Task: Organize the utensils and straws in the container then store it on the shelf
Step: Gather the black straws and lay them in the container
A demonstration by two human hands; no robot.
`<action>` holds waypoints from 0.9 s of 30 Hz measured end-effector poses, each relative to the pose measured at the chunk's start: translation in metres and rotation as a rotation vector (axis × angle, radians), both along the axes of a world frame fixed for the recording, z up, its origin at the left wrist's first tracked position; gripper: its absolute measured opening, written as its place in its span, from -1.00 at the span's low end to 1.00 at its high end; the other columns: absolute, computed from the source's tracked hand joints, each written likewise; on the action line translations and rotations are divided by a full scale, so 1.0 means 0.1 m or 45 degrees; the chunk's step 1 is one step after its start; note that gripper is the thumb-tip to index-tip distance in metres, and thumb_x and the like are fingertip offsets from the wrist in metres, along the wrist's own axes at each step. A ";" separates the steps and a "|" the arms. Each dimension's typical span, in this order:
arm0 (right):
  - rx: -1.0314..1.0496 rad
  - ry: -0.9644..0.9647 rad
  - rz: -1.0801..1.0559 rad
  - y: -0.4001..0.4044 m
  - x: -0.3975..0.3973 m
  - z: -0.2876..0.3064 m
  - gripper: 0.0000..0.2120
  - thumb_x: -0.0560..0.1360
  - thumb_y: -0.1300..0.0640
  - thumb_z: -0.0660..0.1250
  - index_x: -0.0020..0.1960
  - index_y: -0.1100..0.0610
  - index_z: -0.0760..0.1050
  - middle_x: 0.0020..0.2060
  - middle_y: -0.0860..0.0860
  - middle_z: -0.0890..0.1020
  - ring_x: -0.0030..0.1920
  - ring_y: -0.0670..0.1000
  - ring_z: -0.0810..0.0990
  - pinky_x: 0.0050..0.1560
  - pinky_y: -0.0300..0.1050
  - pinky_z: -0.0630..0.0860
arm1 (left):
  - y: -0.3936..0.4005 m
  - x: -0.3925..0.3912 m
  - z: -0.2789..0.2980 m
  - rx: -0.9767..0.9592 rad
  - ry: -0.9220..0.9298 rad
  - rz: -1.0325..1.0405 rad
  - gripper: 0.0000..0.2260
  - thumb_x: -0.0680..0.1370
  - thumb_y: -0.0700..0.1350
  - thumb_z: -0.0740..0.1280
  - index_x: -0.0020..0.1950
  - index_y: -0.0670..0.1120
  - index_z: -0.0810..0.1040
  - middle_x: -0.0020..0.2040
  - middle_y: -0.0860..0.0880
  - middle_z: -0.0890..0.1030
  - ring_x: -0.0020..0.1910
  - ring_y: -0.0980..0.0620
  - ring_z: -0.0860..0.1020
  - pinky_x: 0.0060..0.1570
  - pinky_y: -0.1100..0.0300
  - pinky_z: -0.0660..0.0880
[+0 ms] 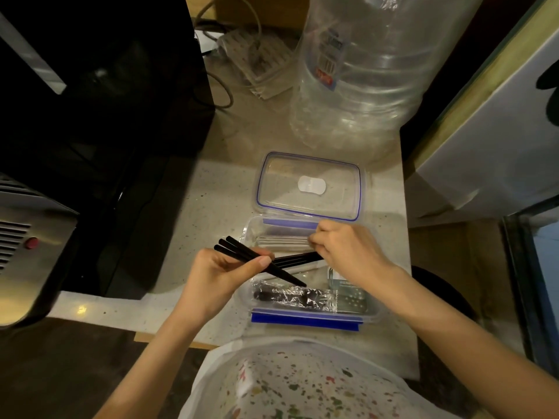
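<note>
A clear plastic container (305, 320) with blue clips sits open on the counter's front edge. Inside lie clear straws (281, 241) along the far wall, a plastic-wrapped black utensil (295, 296) near the front, and a small packet (352, 293) at the right. My left hand (223, 275) grips a bundle of black chopsticks (242, 254), held slanted over the container's left end. My right hand (348, 252) is over the container's right side, fingers closed on more black sticks (298, 258) that cross under the left bundle. The lid (311, 186) lies just behind the container.
A big clear water jug (363, 71) stands behind the lid. A black appliance (90, 101) and a metal box with a red button (31, 243) fill the left. Cables and a flat tray lie at the back. A white cabinet (499, 131) bounds the right.
</note>
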State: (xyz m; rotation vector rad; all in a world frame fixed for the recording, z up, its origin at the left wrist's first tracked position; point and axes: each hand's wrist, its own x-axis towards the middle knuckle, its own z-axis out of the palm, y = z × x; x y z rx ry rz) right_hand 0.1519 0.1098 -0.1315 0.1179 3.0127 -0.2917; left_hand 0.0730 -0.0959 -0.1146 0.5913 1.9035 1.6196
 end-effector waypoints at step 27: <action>-0.013 -0.120 0.280 -0.05 -0.06 -0.16 -0.76 0.53 0.05 0.23 0.15 0.08 0.53 -0.01 0.00 0.55 -0.19 0.04 0.56 -0.34 -0.15 0.28 | 0.03 0.03 0.03 -0.055 0.071 -0.052 -0.78 0.33 -0.09 0.39 -0.08 -0.14 0.67 -0.20 0.11 0.71 -0.20 0.18 0.66 -0.24 0.45 0.52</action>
